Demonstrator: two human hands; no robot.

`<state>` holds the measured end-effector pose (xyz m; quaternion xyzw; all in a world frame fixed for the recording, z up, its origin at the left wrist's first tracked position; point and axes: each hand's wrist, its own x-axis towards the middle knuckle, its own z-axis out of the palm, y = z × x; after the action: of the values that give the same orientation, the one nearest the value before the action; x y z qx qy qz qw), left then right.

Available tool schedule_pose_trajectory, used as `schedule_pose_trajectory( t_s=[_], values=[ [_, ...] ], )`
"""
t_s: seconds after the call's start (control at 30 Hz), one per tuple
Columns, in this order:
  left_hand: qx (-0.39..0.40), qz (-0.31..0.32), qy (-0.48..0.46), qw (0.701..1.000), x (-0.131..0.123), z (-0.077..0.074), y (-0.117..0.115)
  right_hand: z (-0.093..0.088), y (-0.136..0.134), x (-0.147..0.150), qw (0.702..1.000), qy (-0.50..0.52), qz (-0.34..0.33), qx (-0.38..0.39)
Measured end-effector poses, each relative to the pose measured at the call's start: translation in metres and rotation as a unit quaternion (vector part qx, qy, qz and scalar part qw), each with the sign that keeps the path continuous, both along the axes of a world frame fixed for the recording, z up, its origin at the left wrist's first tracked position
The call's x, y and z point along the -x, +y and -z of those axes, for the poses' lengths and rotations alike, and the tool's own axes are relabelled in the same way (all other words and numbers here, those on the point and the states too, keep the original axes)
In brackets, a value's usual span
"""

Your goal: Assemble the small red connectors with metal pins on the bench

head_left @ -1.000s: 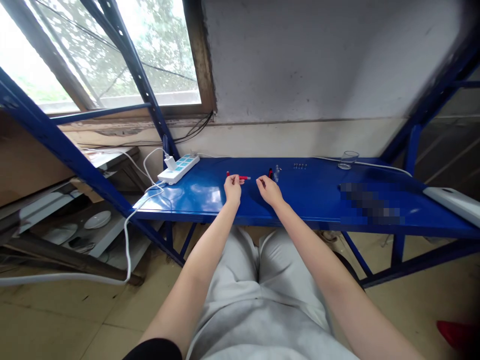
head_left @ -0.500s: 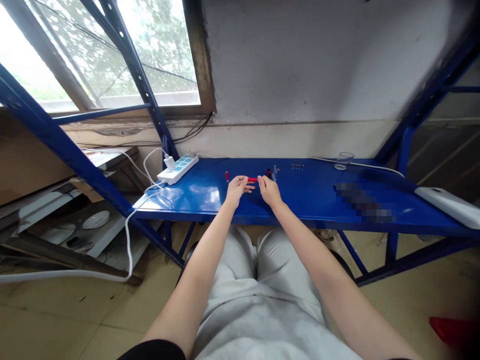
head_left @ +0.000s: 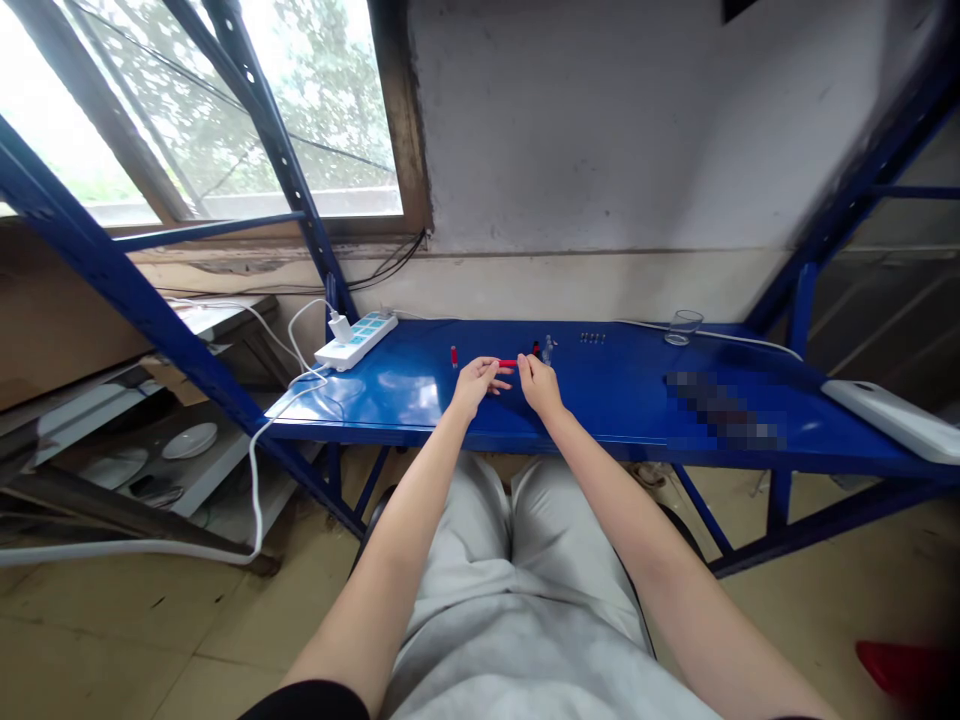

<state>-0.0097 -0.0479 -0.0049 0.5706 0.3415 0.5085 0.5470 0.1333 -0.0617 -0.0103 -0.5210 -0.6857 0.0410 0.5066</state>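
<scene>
A slim red stick-like piece [head_left: 508,364] spans the gap between my two hands, held level above the blue table [head_left: 622,400]. Its left end is pinched in my left hand [head_left: 477,384], and its right end in my right hand [head_left: 539,382]. My fingers cover both ends, so its exact kind cannot be made out. To the left, a small red cylinder [head_left: 454,356] stands upright on the table. Just beyond my right hand are a small black and red piece [head_left: 535,349] and a clear plastic piece [head_left: 547,350].
Several tiny metal pieces [head_left: 592,338] lie in a row at the back. A drinking glass [head_left: 683,328] stands farther right, near a white cable. The white power strip [head_left: 356,340] occupies the left back, and a white flat object [head_left: 900,418] the right end.
The view has tilted slightly. Both hands keep their grip on the red piece, with hardly any visible movement.
</scene>
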Motion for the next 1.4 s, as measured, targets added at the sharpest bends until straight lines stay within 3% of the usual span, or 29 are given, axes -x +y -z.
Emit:
schedule_pose_trajectory(
  t_s=[0.97, 1.27, 1.4],
  values=[
    [0.033, -0.048, -0.035, 0.998, 0.0003, 0.0022, 0.0049, -0.0006, -0.0003, 0.0028, 0.997, -0.016, -0.056, 0.058],
    [0.074, -0.015, -0.076, 0.994, 0.0043, 0.0019, 0.0080, 0.0044, 0.0042, 0.0020, 0.996, -0.007, -0.072, 0.044],
    [0.058, 0.001, -0.047, 0.997, 0.0043, 0.0051, 0.0098, 0.0044, 0.0036, 0.0021, 0.996, -0.002, -0.078, 0.036]
  ],
)
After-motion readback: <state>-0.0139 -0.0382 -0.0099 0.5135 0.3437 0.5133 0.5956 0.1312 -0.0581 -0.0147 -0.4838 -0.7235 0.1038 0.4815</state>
